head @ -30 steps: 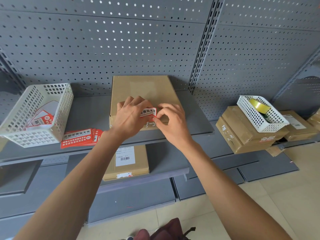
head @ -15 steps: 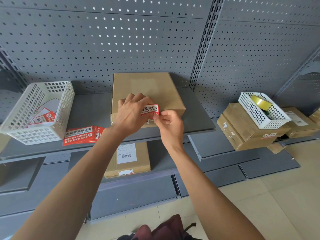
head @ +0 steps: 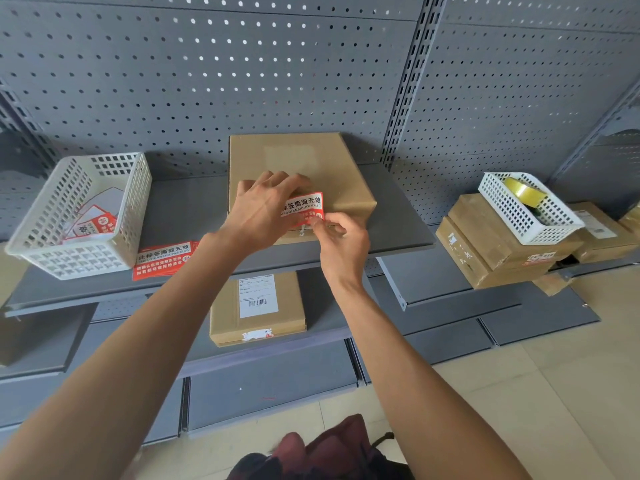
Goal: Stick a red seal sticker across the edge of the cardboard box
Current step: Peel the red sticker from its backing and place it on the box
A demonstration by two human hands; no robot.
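A flat cardboard box (head: 311,174) lies on the upper grey metal shelf (head: 398,209), its back edge close to the perforated rear panel (head: 242,81). The left hand (head: 263,209) rests flat on the near part of the box top, fingers spread and unclenched, pressing down on the left portion of a red seal sticker (head: 303,207) with white band and printed characters. The right hand (head: 343,242) pinches the sticker's lower right corner between thumb and forefinger at the box's front edge, the remaining fingers curled. The sticker sits at the front edge of the box top, its lower part lifted and bending over the edge. To the left on the same shelf lie a stack of red sticker sheets (head: 162,259) and a white plastic basket (head: 83,216). A second cardboard box (head: 256,310) with a barcode label sits on the shelf below.
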